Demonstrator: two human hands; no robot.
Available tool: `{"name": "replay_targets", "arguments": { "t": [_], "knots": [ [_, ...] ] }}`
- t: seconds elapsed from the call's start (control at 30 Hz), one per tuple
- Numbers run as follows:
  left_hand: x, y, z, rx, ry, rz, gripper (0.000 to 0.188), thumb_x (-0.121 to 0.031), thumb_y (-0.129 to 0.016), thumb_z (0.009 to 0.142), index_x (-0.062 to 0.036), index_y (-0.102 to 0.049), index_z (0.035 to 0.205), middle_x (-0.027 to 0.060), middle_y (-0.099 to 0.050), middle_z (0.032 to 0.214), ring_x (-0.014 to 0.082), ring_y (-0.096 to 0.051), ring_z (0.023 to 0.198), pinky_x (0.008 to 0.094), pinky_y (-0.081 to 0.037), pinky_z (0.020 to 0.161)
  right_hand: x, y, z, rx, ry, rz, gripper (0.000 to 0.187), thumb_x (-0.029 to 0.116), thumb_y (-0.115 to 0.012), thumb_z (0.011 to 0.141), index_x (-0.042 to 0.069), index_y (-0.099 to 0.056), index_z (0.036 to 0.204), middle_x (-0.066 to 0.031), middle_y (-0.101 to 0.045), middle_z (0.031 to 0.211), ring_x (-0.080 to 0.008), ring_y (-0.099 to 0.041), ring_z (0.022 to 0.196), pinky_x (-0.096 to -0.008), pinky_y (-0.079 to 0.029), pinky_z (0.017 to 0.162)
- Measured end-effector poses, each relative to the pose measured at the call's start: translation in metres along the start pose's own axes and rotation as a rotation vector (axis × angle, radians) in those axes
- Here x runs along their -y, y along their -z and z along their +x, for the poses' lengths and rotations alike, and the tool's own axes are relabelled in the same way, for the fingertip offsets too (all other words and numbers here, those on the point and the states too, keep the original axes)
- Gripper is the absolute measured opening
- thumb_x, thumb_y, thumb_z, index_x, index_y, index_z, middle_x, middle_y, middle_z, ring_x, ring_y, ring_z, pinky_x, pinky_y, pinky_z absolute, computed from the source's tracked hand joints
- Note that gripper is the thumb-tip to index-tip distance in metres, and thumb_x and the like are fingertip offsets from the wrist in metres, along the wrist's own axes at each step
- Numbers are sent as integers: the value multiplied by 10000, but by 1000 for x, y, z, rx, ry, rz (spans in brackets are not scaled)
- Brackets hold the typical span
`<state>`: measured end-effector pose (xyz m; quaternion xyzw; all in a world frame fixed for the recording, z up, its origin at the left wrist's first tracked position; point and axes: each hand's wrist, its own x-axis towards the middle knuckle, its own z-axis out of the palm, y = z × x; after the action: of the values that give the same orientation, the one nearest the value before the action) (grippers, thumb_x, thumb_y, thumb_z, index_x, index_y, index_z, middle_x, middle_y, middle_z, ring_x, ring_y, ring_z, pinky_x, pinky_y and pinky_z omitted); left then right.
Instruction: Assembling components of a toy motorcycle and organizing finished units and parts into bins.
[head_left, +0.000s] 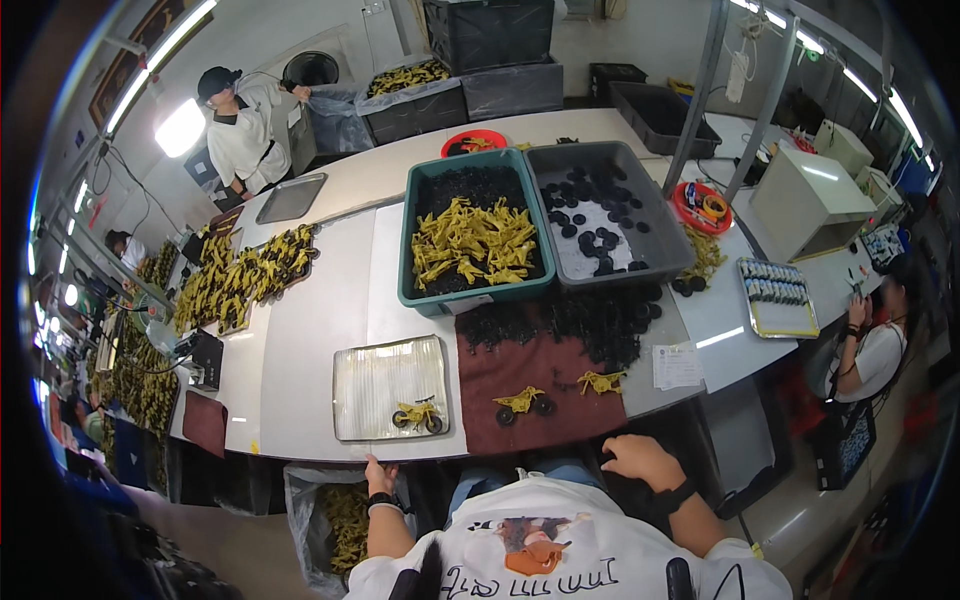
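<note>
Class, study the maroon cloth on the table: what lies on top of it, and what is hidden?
The maroon cloth carries a yellow piece with two black wheels, another yellow piece, and black parts heaped along its far side. Whatever lies beneath that heap cannot be seen.

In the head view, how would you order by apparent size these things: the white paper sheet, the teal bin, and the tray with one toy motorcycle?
Largest: teal bin
Middle: tray
Smallest: white paper sheet
</note>
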<state>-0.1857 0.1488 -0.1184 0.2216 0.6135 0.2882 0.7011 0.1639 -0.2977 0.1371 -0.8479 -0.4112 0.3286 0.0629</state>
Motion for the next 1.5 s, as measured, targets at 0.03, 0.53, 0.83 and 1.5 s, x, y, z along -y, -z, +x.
{"name": "replay_targets", "arguments": {
  "t": [0.03, 0.53, 0.83, 1.5],
  "knots": [
    [-2, 2, 4, -2, -4, 7, 582, -474, -386, 997, -14, -381, 1354, 191, -454, 1331, 369, -504, 1162, 528, -380, 1013, -4, 3, 1, -10, -21, 8, 364, 329, -671, 807, 81, -643, 1071, -150, -668, 1009, -325, -630, 967, -411, -502, 829],
    [-12, -6, 16, -105, 28, 274, 450, -481, -316, 994, -113, -519, 1155, 82, -604, 999, 257, -589, 803, 417, -463, 649, -13, -15, -9, -1, -81, 42, 365, 332, -696, 795, 89, -646, 1063, -148, -665, 1013, -326, -629, 964, -415, -500, 823],
    [-19, -1, 2, -102, -3, 343, 398, -449, -374, 988, -99, -508, 1121, 78, -574, 970, 243, -569, 764, 370, -481, 570, -7, -19, 13, -1, -48, -10, 328, 321, -708, 774, 88, -656, 998, -124, -678, 970, -314, -645, 943, -412, -509, 810],
    [-13, -9, 1, -234, -11, 326, 402, -447, -376, 995, -84, -543, 1040, 91, -603, 853, 224, -542, 593, 348, -459, 478, 23, -8, 35, 201, 18, -148, 353, 327, -705, 759, 85, -659, 1013, -129, -673, 935, -309, -643, 933, -417, -514, 797]
  ]
}}
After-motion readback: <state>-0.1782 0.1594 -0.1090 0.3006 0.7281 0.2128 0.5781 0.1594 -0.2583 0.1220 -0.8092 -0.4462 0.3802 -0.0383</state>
